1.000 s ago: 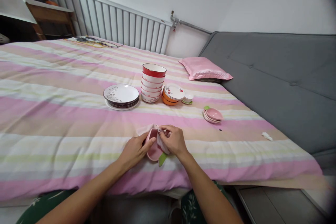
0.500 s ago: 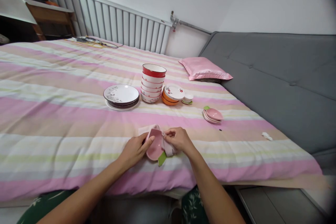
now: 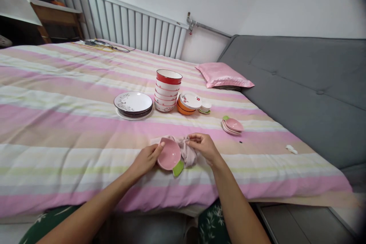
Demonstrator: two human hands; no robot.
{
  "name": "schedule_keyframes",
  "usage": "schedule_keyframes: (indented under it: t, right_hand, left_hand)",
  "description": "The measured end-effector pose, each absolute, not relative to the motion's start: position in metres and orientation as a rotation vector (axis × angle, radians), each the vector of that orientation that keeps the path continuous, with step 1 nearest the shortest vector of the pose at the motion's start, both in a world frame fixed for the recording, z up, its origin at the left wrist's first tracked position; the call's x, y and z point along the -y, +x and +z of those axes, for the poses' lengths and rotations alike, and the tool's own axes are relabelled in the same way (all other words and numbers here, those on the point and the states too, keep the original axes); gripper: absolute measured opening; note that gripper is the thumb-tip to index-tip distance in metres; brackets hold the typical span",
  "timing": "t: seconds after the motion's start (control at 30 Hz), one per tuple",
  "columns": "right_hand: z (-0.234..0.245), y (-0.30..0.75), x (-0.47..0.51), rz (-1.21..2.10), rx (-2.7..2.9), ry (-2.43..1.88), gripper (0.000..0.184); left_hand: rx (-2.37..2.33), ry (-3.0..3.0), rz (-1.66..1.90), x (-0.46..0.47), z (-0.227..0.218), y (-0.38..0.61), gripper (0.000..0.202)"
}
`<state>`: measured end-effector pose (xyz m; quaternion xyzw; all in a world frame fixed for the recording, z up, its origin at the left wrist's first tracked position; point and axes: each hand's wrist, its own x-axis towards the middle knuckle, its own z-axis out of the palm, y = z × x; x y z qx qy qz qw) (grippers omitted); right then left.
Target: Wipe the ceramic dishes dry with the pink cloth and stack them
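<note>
Pink ceramic peach-shaped dish [image 3: 169,155] tilts, clamped in the grip of our left hand [image 3: 144,160], well nearer us than the bowl stack [image 3: 168,92]; our right hand [image 3: 204,148] pinches the cloth [image 3: 188,151] beside it. A hard tug could slip the glazed dish free.

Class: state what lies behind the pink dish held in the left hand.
A crumpled pink cloth, pinched by the right hand. The pink dish hides the cloth's remaining part.
</note>
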<state>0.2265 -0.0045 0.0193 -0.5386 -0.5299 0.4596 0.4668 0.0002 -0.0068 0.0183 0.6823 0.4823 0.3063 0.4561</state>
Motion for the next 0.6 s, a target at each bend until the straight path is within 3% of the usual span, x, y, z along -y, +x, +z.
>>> schedule_keyframes:
  t: [0.23,0.37,0.6]
  right_hand:
    - [0.03,0.201,0.013,1.169,1.231,-1.048,0.029]
    - [0.02,0.177,0.016,1.099,1.244,-1.047,0.027]
    - [0.011,0.152,0.022,0.874,1.435,-1.097,0.022]
  left_hand:
    - [-1.151,1.412,0.721,0.007,0.012,0.0,0.063]
    - [-1.107,1.205,0.702,0.005,0.004,0.001,0.074]
    - [-1.066,1.198,0.725,0.002,0.0,0.001,0.076]
